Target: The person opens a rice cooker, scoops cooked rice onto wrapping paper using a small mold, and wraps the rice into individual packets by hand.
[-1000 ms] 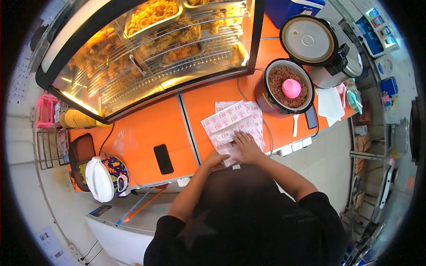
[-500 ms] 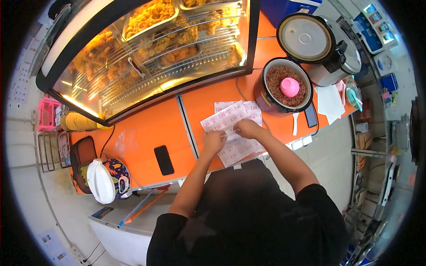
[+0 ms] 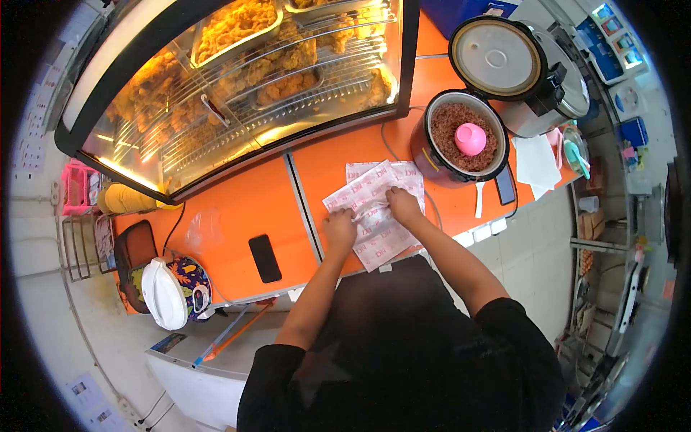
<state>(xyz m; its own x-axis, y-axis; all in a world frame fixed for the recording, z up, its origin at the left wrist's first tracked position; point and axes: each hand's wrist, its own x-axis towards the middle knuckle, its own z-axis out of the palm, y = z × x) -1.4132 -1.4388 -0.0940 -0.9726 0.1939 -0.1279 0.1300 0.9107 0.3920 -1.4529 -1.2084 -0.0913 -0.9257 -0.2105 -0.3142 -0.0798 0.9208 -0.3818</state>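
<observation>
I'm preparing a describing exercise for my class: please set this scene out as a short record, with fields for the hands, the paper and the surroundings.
Surface: orange counter
Left hand: on the left side of the printed paper
Right hand: on the same paper, farther right
Paper state: overlapping layers, set at an angle to each other
Ahead: lit display case holding fried food
Right: open pot of reddish-brown rice, pink cup in it
Left: black phone, lying flat
</observation>
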